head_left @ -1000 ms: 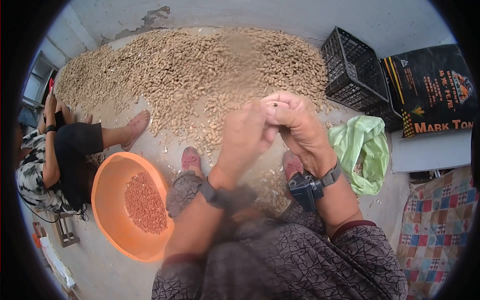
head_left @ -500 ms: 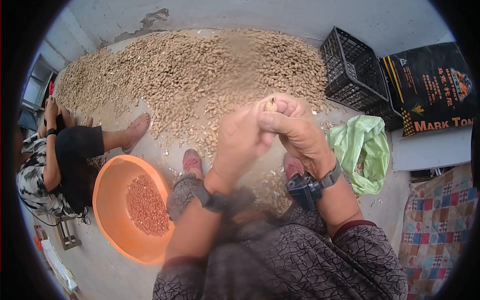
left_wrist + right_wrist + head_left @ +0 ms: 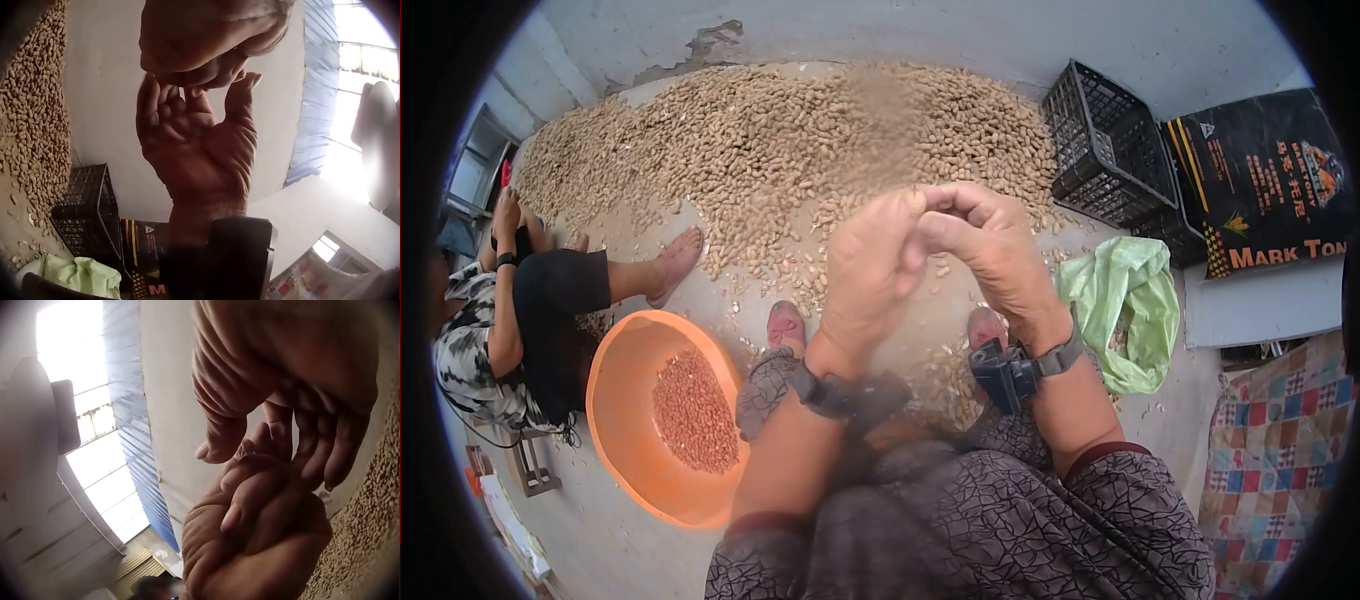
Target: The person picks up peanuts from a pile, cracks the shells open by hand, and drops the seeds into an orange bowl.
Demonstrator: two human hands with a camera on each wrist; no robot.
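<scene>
My left hand pinches a pale peanut at its fingertips, in front of the peanut heap. In the right wrist view a small pale piece of shell shows at the top of the curled left hand. My right hand is close beside it, fingers bent loosely and thumb apart from them, as the left wrist view shows of the right hand. Whether the right fingers touch the peanut is partly hidden by the left hand.
An orange basin with reddish kernels stands at lower left, near a seated person. On the right are a black crate, a green bag and a black sack. Shells lie between the feet.
The peanut has moved from between both hands' fingertips to the left hand's fingertips, slightly leftward. The right thumb and fingers have parted, and the left hand has shifted a little left.
</scene>
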